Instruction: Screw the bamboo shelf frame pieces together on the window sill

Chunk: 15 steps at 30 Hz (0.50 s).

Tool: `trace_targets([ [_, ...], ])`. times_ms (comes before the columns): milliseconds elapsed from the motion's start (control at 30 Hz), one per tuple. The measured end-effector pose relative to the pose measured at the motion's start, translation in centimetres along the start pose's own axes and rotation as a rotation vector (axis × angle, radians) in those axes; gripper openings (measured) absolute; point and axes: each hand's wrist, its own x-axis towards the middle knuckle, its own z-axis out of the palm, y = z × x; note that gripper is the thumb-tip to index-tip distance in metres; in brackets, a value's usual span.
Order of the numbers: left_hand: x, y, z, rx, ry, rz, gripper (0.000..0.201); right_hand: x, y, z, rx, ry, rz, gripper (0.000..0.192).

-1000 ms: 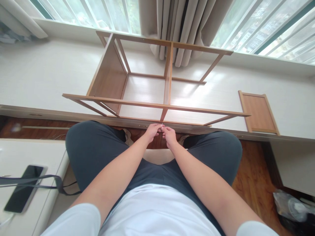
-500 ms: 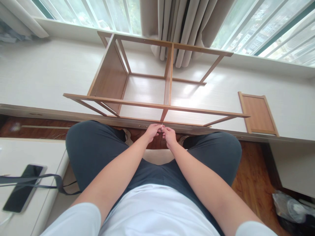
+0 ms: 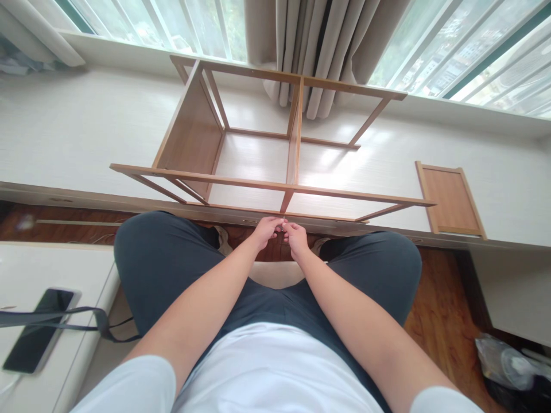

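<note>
My left hand and my right hand meet between my knees, fingertips pinched together. Between them is something small with a pale tip, too tiny to name. Both hands are closed. Just beyond them stands a brown wooden shelf frame on a white surface, with a solid panel at its left end and a crosspiece in the middle; its right end has only bars. A separate wooden panel with side rails lies flat to the right of the frame.
The frame rests on a long white ledge under windows and a grey-beige curtain. At lower left, a phone lies under a dark strap on a white table. A plastic bag sits at lower right.
Almost nothing differs. My hands stay pinched together in the same spot; the whole view has shifted very slightly.
</note>
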Motion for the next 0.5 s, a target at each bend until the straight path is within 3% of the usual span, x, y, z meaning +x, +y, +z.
trace_targets([
  [500,0.03,-0.01,0.01,0.002,0.001,-0.002,0.021,0.14,0.09,-0.05,-0.020,-0.001,-0.005,0.025],
])
